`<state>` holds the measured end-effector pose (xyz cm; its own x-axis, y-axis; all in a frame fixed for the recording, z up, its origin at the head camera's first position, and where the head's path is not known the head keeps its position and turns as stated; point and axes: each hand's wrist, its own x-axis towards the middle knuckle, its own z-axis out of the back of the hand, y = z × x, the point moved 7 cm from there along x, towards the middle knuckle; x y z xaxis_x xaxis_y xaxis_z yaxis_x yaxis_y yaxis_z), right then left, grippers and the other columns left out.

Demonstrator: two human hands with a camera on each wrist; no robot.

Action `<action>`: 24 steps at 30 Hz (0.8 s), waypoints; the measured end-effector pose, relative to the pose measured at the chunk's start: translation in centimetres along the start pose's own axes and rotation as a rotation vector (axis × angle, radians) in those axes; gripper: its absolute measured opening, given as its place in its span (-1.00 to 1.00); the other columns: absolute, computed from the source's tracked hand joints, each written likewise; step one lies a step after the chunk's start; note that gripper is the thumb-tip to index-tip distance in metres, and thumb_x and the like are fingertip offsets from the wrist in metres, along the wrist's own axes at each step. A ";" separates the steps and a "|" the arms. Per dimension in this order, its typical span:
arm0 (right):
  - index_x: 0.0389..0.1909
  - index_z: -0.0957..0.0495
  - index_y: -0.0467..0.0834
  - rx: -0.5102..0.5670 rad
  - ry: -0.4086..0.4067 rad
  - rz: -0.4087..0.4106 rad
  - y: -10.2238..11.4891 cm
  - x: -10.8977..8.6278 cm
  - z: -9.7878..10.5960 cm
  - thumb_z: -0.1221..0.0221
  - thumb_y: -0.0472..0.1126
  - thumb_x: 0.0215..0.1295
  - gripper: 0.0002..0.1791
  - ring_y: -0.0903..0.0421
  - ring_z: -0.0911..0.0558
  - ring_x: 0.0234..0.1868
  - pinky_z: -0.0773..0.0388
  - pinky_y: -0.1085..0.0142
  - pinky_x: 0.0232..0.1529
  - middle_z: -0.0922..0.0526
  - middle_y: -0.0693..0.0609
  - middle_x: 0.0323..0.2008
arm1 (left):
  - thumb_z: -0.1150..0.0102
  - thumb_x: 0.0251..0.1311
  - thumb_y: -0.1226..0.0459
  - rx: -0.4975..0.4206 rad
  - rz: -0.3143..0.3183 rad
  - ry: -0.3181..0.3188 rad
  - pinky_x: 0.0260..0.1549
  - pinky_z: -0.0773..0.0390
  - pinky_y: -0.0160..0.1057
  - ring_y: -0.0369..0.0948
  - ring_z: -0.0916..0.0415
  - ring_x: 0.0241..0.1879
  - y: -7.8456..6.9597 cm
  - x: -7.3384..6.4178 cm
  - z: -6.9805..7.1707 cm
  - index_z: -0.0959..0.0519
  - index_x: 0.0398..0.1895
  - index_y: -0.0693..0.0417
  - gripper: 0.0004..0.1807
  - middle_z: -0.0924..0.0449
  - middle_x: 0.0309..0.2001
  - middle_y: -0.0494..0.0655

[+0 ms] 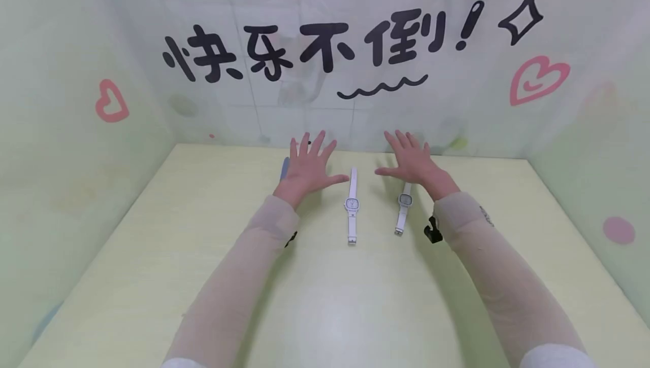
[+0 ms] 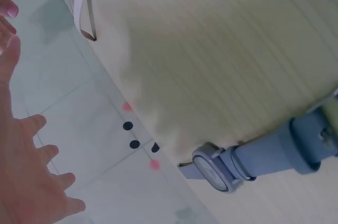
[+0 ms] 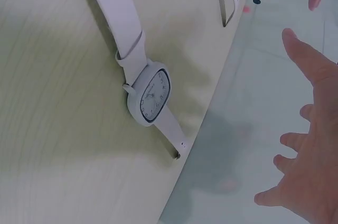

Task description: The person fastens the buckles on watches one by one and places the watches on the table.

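My left hand (image 1: 308, 169) spreads its fingers above the far part of the table, holding nothing. Under it lies a blue wristwatch (image 2: 211, 168), mostly hidden by the hand in the head view, where only a strap end (image 1: 285, 168) shows. My right hand (image 1: 412, 163), fingers also spread and holding nothing, hovers over the top of a white wristwatch (image 1: 405, 201). That watch's square dial (image 3: 156, 96) faces up in the right wrist view. Another white wristwatch (image 1: 352, 204) lies stretched out flat between the two hands.
The pale wooden table (image 1: 325, 300) ends at a back wall sheet (image 1: 284, 114) with black writing and hearts. Printed side walls (image 1: 66, 148) stand left and right. A black clip-like piece (image 1: 433, 231) hangs beside the right sleeve.
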<state>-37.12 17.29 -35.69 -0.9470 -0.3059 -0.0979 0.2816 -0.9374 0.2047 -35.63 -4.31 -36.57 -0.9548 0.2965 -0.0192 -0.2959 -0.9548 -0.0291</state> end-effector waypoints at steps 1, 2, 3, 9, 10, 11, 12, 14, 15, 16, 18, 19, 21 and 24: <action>0.61 0.29 -0.05 -0.005 -0.001 0.004 0.0 0.1 0.0 -0.15 0.29 0.32 0.10 -0.35 0.24 0.59 0.28 -0.49 0.42 0.26 -0.25 0.60 | 0.12 0.15 -0.50 0.002 -0.001 0.002 0.52 0.36 0.31 0.18 0.40 0.61 0.0 0.0 0.0 0.15 0.62 -0.28 0.08 0.38 0.65 -0.06; 0.61 0.28 -0.05 -0.006 -0.002 0.010 0.1 0.2 0.0 -0.16 0.28 0.32 0.10 -0.35 0.23 0.59 0.27 -0.49 0.42 0.25 -0.26 0.60 | 0.11 0.16 -0.49 0.003 -0.002 0.006 0.52 0.35 0.31 0.17 0.39 0.61 0.0 0.0 0.0 0.15 0.62 -0.28 0.07 0.38 0.65 -0.06; 0.61 0.28 -0.05 -0.008 -0.002 0.016 0.1 0.2 0.0 -0.16 0.27 0.32 0.10 -0.35 0.22 0.58 0.27 -0.49 0.42 0.24 -0.26 0.60 | 0.10 0.17 -0.48 0.007 -0.002 0.008 0.52 0.35 0.31 0.17 0.39 0.61 0.0 -0.1 0.0 0.14 0.62 -0.28 0.06 0.37 0.65 -0.06; 0.61 0.26 -0.05 -0.016 -0.008 0.039 0.6 0.3 -0.1 -0.20 0.24 0.31 0.10 -0.35 0.17 0.58 0.23 -0.46 0.44 0.20 -0.26 0.60 | 0.03 0.24 -0.39 0.024 -0.015 0.016 0.52 0.37 0.30 0.17 0.40 0.61 -0.1 -0.1 0.0 0.10 0.62 -0.24 -0.01 0.33 0.65 -0.04; 0.61 0.25 -0.05 -0.023 -0.011 0.042 0.7 0.4 0.0 -0.20 0.24 0.31 0.10 -0.34 0.16 0.58 0.22 -0.46 0.44 0.18 -0.25 0.60 | 0.02 0.25 -0.37 0.021 -0.020 0.017 0.52 0.38 0.30 0.17 0.40 0.61 -0.2 -0.1 0.1 0.09 0.62 -0.24 -0.02 0.32 0.65 -0.04; 0.61 0.24 -0.05 -0.030 -0.015 0.050 0.9 0.4 0.1 -0.20 0.23 0.31 0.09 -0.34 0.14 0.58 0.20 -0.46 0.44 0.17 -0.26 0.60 | 0.02 0.25 -0.36 0.016 -0.025 0.019 0.52 0.38 0.30 0.17 0.41 0.61 -0.2 -0.1 0.2 0.08 0.62 -0.23 -0.02 0.32 0.65 -0.04; 0.61 0.22 -0.05 -0.037 -0.023 0.057 1.0 0.5 0.1 -0.21 0.23 0.30 0.09 -0.33 0.12 0.58 0.18 -0.46 0.44 0.15 -0.26 0.60 | 0.01 0.26 -0.35 0.011 -0.029 0.021 0.52 0.39 0.29 0.17 0.41 0.61 -0.2 0.0 0.2 0.08 0.61 -0.23 -0.03 0.32 0.65 -0.04; 0.61 0.16 -0.04 -0.043 -0.035 0.080 1.5 0.5 0.3 -0.23 0.23 0.29 0.07 -0.32 0.08 0.57 0.13 -0.46 0.44 0.09 -0.25 0.59 | -0.02 0.27 -0.32 0.006 -0.036 0.021 0.52 0.38 0.29 0.17 0.40 0.61 -0.2 0.0 0.5 0.06 0.61 -0.23 -0.05 0.30 0.65 -0.04; 0.60 0.13 -0.04 -0.043 -0.038 0.091 1.7 0.5 0.3 -0.24 0.22 0.28 0.05 -0.31 0.06 0.57 0.11 -0.45 0.43 0.07 -0.25 0.58 | -0.04 0.27 -0.31 0.002 -0.038 0.018 0.52 0.38 0.29 0.16 0.39 0.61 -0.2 0.0 0.6 0.04 0.61 -0.23 -0.06 0.28 0.64 -0.04; 0.60 0.09 -0.04 -0.046 -0.039 0.102 1.9 0.5 0.3 -0.24 0.21 0.28 0.03 -0.30 0.05 0.57 0.09 -0.45 0.43 0.04 -0.25 0.58 | -0.05 0.28 -0.29 0.003 -0.042 0.014 0.53 0.37 0.28 0.16 0.37 0.61 -0.1 0.0 0.7 0.03 0.60 -0.23 -0.07 0.26 0.64 -0.04; 0.58 0.02 -0.03 -0.038 -0.038 0.119 2.3 0.4 0.3 -0.26 0.19 0.27 0.00 -0.28 0.03 0.57 0.05 -0.42 0.44 0.01 -0.24 0.57 | -0.08 0.28 -0.27 0.010 -0.052 0.003 0.53 0.36 0.27 0.14 0.34 0.61 0.0 0.1 1.0 -0.01 0.60 -0.24 -0.09 0.22 0.64 -0.05; 0.57 -0.02 -0.04 -0.030 -0.034 0.126 2.5 0.3 0.3 -0.27 0.18 0.27 -0.02 -0.27 0.02 0.57 0.04 -0.40 0.45 0.00 -0.24 0.57 | -0.09 0.28 -0.26 0.013 -0.060 -0.002 0.54 0.36 0.26 0.13 0.33 0.61 0.0 0.0 1.1 -0.03 0.59 -0.24 -0.10 0.20 0.64 -0.05; 0.56 -0.07 -0.05 -0.017 -0.025 0.137 2.8 0.3 0.2 -0.28 0.15 0.27 -0.06 -0.27 0.01 0.57 0.04 -0.38 0.46 -0.02 -0.25 0.56 | -0.10 0.29 -0.24 0.019 -0.079 -0.005 0.54 0.36 0.25 0.11 0.31 0.61 -0.1 0.0 1.3 -0.05 0.58 -0.24 -0.12 0.17 0.64 -0.06; 0.53 -0.14 -0.08 -0.005 -0.016 0.154 3.2 0.2 -0.1 -0.29 0.12 0.27 -0.10 -0.28 -0.03 0.56 0.03 -0.34 0.48 -0.05 -0.26 0.55 | -0.11 0.30 -0.22 0.023 -0.107 -0.002 0.54 0.36 0.24 0.08 0.30 0.62 -0.2 -0.1 1.3 -0.08 0.57 -0.24 -0.15 0.15 0.63 -0.07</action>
<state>-36.41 14.17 -35.12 -0.8948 -0.4435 -0.0504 0.4244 -0.8804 0.2117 -35.47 -4.16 -35.25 -0.9180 0.3964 -0.0151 -0.3963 -0.9181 -0.0075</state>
